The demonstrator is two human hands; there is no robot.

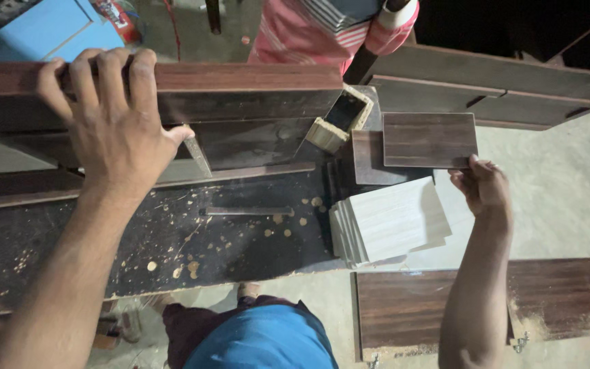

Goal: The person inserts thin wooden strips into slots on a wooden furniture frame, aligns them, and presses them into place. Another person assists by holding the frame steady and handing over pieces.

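Observation:
My left hand grips the top edge of a long dark wood-grain board standing on edge across the dark worktable; fingers curl over the edge, thumb on its near face. My right hand holds a small dark brown rectangular panel by its lower right corner, lifted above a stack of pale panels. Another dark panel lies just under the held one.
Another person in a pink striped garment stands beyond the board. Dark boards lie at back right, and a large dark panel with sawdust on the floor at lower right. A hollow pale block sits beside the board. Sawdust speckles the table.

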